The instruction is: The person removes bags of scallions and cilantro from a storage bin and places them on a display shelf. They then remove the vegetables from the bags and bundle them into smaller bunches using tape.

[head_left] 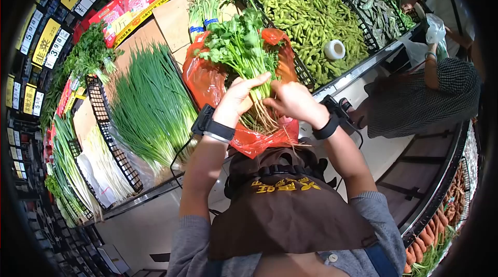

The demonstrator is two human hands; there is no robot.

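A leafy bunch of cilantro [243,44] is held upright in front of me, its leaves away from me and its thin roots pointing toward my apron. My left hand [239,96] is closed around the stems, with the thumb lying across them. Curled fingers of my right hand [296,103] press against the stems from the other side. Beneath the bunch, an orange-red plastic bag [199,77] lies spread open on the stall edge, with more stems and roots in it. My palms hide part of the stems.
Green chives [150,101] lie left of the bag, beside black crate dividers [106,121]. Green bean pods [301,12] fill the crate at upper right, with a tape roll [334,49] on top. Banded greens [205,10] lie behind. A person in a checked garment [425,95] stands right.
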